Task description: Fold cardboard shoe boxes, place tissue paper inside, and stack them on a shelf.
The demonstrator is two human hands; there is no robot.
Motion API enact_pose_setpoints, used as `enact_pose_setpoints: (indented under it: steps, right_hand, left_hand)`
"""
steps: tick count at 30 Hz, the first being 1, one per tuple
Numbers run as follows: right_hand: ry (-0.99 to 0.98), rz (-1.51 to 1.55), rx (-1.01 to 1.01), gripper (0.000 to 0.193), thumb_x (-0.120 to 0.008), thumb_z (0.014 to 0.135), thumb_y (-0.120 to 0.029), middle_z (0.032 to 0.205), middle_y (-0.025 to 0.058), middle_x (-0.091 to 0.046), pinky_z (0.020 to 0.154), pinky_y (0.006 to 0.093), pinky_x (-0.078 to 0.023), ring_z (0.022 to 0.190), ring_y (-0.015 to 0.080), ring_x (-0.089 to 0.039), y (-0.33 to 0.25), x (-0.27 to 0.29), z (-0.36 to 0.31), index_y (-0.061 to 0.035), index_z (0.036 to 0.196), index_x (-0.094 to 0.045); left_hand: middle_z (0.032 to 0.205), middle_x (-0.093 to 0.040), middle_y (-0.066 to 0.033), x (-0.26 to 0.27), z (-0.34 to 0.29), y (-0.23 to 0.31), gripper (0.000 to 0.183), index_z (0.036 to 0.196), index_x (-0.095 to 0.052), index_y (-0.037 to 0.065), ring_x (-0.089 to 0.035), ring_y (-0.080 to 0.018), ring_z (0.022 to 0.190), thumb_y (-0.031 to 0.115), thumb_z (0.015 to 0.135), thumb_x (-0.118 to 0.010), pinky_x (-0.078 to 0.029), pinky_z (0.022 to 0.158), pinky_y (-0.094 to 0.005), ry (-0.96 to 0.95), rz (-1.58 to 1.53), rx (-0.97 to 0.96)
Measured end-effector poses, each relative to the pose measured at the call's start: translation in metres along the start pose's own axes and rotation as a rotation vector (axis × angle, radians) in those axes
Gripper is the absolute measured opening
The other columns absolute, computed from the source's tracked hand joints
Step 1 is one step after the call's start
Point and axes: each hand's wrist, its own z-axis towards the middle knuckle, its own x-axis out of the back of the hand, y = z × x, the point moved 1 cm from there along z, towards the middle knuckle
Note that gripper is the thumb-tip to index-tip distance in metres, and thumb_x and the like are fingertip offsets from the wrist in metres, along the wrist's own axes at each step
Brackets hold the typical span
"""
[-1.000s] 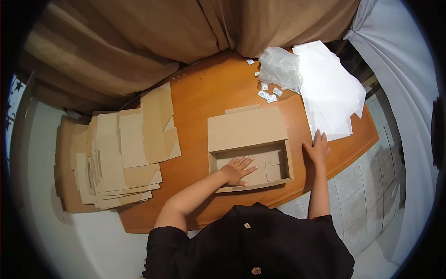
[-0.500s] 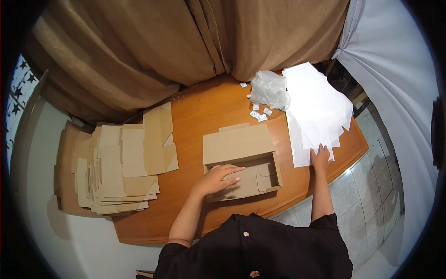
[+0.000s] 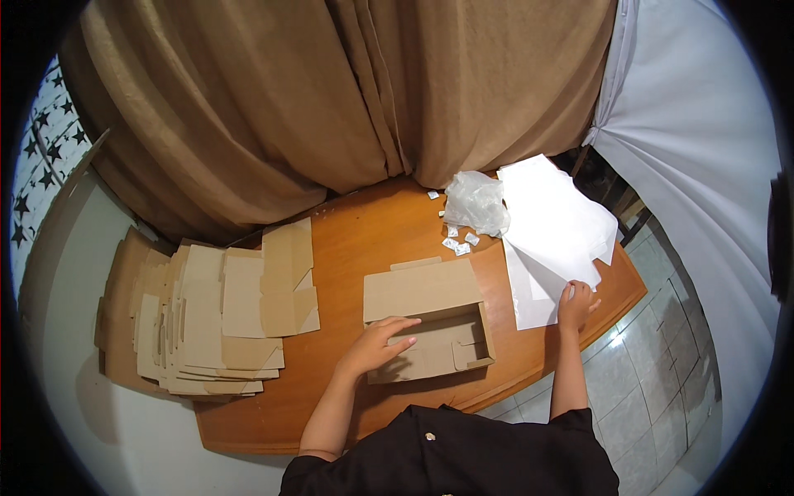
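Heavy brown fabric curtain (image 3: pixel 248 107) hanging in folds across the top of the frame, white gathered cloth (image 3: pixel 691 149) down the right side, white panel with black stars (image 3: pixel 51 153) at upper left, grey square-tiled floor (image 3: pixel 641 376) at lower right, glossy orange-brown wooden table (image 3: pixel 343 248) across the middle.

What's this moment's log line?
left hand: over open cardboard box | right hand: at white paper sheets | at left: flattened cardboard stack

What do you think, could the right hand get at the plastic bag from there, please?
Probably yes, with a stretch: the right hand is at the near edge of the papers, and nothing tall stands between it and the bag.
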Motion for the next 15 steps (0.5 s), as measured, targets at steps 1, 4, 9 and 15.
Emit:
enact_pose_setpoints:
  steps: [1,4,9,15]
  right_hand:
    - [0.023,0.103,0.069,0.011,-0.054,0.086,-0.017,0.099,0.0027,-0.059,0.103,0.0592,-0.018,0.104,0.024,-0.051,-0.008,0.017,0.002,-0.0131,0.093,-0.062]
    - [0.088,0.265,0.242,0.009,-0.057,0.083,-0.014,0.1,0.0018,-0.058,0.103,0.0594,-0.015,0.108,0.0252,-0.049,-0.026,0.074,-0.015,-0.0141,0.09,-0.062]
    - [0.003,0.29,0.525,0.012,-0.066,0.073,-0.011,0.102,-0.0002,-0.058,0.104,0.06,-0.01,0.115,0.0248,-0.047,-0.05,0.163,-0.067,-0.0182,0.083,-0.065]
    - [-0.104,0.332,0.634,0.02,-0.073,0.069,-0.017,0.108,-0.0008,-0.056,0.103,0.0598,-0.007,0.119,0.0239,-0.043,-0.03,0.212,-0.114,-0.0213,0.087,-0.065]
  left_hand:
    - [0.115,-0.056,-0.0133,-0.001,0.002,0.004,0.036,0.12,-0.057,0.009,-0.051,-0.0278,0.111,0.025,0.088,-0.057,-0.039,0.095,-0.0348,-0.002,0.001,-0.007]
    - [0.121,-0.053,-0.0125,-0.015,0.02,0.025,0.043,0.123,-0.054,0.012,-0.048,-0.0278,0.115,0.026,0.084,-0.062,-0.036,0.098,-0.0372,0.054,0.272,-0.098]
    - [0.132,-0.044,-0.0071,-0.061,0.053,0.087,0.069,0.132,-0.043,0.019,-0.042,-0.0252,0.122,0.027,0.071,-0.072,-0.029,0.101,-0.0495,0.239,0.478,-0.529]
    - [0.111,-0.059,-0.0042,-0.114,0.08,0.094,0.055,0.123,-0.053,0.021,-0.055,-0.0217,0.106,0.021,0.071,-0.071,-0.035,0.096,-0.0483,-0.057,0.612,-0.738]
